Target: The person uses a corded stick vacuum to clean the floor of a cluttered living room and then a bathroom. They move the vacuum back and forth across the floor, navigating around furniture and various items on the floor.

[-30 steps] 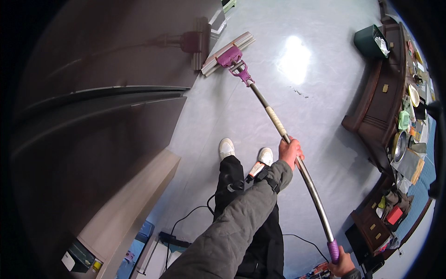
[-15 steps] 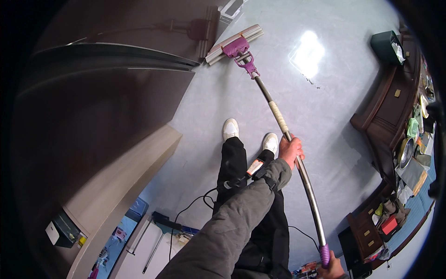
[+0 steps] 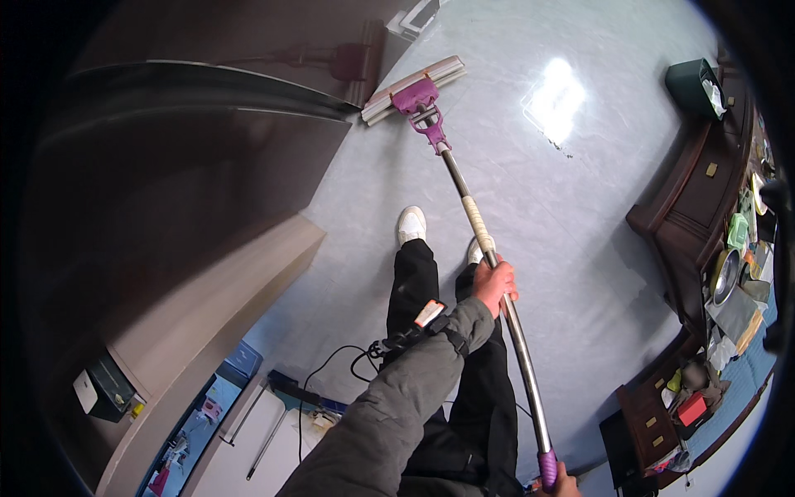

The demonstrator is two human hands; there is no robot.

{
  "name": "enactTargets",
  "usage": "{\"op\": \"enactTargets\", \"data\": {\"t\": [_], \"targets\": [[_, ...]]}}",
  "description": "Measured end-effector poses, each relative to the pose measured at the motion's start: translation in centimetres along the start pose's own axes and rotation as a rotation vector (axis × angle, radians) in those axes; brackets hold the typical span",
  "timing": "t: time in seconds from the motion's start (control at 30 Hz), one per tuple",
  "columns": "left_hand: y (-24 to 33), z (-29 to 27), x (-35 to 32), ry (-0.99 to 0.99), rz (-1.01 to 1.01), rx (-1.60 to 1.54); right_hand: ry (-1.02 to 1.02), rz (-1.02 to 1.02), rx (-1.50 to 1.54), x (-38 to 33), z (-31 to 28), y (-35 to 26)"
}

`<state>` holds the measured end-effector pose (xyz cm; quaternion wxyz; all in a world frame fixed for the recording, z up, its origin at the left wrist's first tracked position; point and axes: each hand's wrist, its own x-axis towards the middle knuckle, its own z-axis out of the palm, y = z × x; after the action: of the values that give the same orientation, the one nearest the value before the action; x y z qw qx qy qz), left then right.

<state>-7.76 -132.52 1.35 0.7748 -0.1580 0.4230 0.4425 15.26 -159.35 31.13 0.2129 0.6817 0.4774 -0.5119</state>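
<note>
Gripping mop pole (image 3: 497, 273) w/ left hand (image 3: 494, 286) closed mid-shaft; right hand (image 3: 560, 482) wraps purple end.

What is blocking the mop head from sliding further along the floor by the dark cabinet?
The mop head already lies against the base of the dark cabinet, so that side is shut off. The glossy floor to its right looks bare. The left hand grips the pole mid-shaft, the right hand its purple end.

One mop (image 3: 464, 199), two shoes (image 3: 411, 224), seemingly two hands (image 3: 495, 284).
</note>
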Motion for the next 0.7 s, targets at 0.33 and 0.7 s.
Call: {"op": "enactTargets", "data": {"t": [0.33, 0.7], "targets": [[-0.6, -0.7, -0.1, -0.018, 0.019, 0.029, -0.090, 0.087, 0.089, -0.6, -0.7, -2.0], [0.7, -1.9, -1.9, -0.022, -0.033, 0.079, -0.067, -0.007, 0.221, -2.4, 2.0, -5.4]]}}
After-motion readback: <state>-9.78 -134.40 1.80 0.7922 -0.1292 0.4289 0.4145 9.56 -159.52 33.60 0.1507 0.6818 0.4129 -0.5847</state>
